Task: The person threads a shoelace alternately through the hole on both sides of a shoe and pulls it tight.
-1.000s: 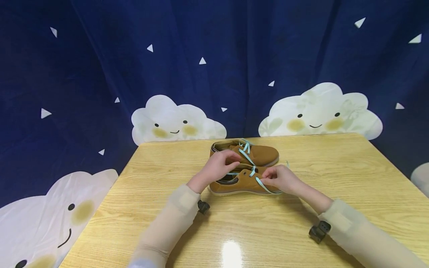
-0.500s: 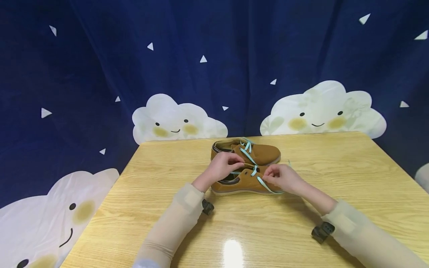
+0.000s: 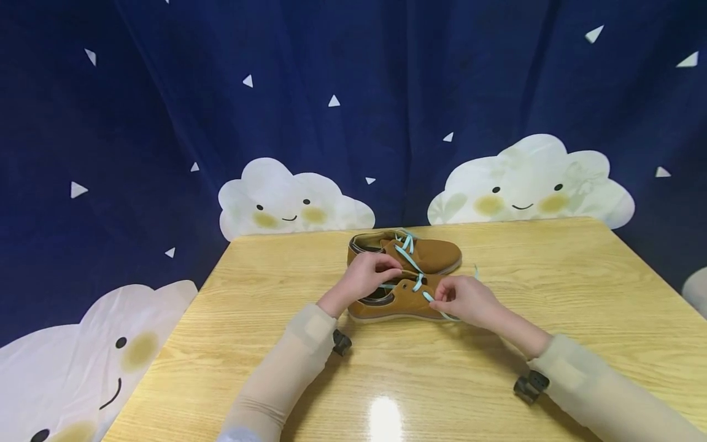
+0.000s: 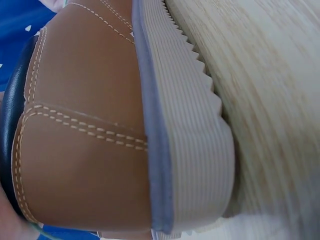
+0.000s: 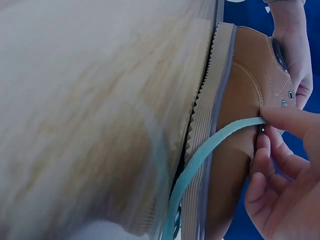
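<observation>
Two brown shoes with light-blue laces lie side by side on the table, toes to the right. In the head view my left hand [image 3: 361, 276] reaches over the collar of the near shoe [image 3: 381, 312], thumb and fingertips pinching the shoe's tongue [image 3: 410, 274]. Over its toe end, my right hand [image 3: 469, 301] pinches a shoelace [image 5: 200, 155] between thumb and index finger; the loose length hangs across the sole edge in the right wrist view. The left wrist view holds the shoe's stitched heel [image 4: 85, 170] and ribbed sole [image 4: 200, 160].
Just behind stands the far shoe [image 3: 436, 255], its lace threaded and trailing toward the near one. The wooden table [image 3: 265, 276] ends at a dark blue curtain [image 3: 309, 55] with cloud prints. Small black cameras [image 3: 531, 387] sit at both wrists.
My left hand has moved slightly right and down onto the tongue. My right hand stays at the lace, with its fingers shifted slightly along it.
</observation>
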Motion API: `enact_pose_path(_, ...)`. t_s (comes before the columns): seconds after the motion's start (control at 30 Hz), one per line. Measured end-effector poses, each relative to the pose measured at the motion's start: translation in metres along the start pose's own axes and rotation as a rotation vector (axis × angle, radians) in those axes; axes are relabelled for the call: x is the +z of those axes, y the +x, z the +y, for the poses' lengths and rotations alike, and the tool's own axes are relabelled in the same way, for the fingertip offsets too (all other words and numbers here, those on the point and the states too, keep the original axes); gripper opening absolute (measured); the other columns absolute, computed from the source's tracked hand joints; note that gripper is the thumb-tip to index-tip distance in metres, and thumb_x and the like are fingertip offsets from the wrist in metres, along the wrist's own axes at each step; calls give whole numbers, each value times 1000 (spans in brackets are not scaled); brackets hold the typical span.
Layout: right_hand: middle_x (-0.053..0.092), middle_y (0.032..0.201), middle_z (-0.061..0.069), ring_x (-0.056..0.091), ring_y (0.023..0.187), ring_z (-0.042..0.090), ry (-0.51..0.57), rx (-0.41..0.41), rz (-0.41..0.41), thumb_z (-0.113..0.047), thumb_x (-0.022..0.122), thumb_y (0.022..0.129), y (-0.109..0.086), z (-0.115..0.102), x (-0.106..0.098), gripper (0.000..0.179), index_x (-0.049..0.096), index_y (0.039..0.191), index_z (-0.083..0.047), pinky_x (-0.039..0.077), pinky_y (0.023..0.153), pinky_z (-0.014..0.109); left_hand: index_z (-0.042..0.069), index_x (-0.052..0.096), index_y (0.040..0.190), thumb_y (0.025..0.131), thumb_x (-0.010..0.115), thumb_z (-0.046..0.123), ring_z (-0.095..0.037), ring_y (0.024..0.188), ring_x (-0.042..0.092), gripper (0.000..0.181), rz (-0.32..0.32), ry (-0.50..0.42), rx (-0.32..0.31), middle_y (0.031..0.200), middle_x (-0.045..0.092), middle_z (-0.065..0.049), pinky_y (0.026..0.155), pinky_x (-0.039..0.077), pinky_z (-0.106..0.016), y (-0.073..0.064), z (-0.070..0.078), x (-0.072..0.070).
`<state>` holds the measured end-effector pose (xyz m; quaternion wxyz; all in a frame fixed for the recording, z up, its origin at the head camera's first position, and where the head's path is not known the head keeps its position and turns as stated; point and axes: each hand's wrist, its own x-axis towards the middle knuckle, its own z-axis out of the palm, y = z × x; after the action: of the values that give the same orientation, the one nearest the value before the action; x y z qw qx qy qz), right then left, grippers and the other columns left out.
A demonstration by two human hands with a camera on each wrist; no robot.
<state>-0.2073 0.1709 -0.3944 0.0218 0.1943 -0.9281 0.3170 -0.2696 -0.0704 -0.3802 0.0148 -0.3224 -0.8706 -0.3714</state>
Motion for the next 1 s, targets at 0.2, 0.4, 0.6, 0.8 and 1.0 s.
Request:
enact_pose_path(0.2,56,67,-10,49,60,8,-20,-8,9,-20,77,82,-1,0,-1,17,62,72,-19,39,57,30,13,76,96,92,69,19,-3,82,64,10,6,7,-4,92,71,5,75,50,-19,1,-1,0)
enact_pose_path(0.4,57,70,-10,50,64,8,15,-23,-25,-16,72,83,0,2,-5,11,65,74,-18,41,59,30,13,76,96,92,68,19,-4,83,64,10,-2,-1,-1,92,71,5,76,50,-19,1,-1,0)
enact_pose_path(0.6,68,85,0,59,78,14,270,-63,-141,-14,66,92,0,12,-22,14,74,82,-7,46,70,30,13,76,97,92,68,19,-4,83,64,10,-6,-14,-8,92,71,5,76,50,-19,0,-2,0)
enact_pose_path(0.8,68,102,9,57,100,15,466,24,-155,-18,57,99,-6,16,-47,25,72,93,1,40,91,41,12,76,96,92,68,18,-4,83,64,10,0,-11,1,92,71,4,76,50,-19,0,-2,-1)
enact_pose_path(1.0,67,96,-4,56,92,11,591,67,-90,-17,53,100,-13,21,-66,24,72,95,-2,43,84,33,12,76,96,92,68,18,-4,82,64,10,-6,-12,7,92,71,4,76,50,-19,0,-2,-1)
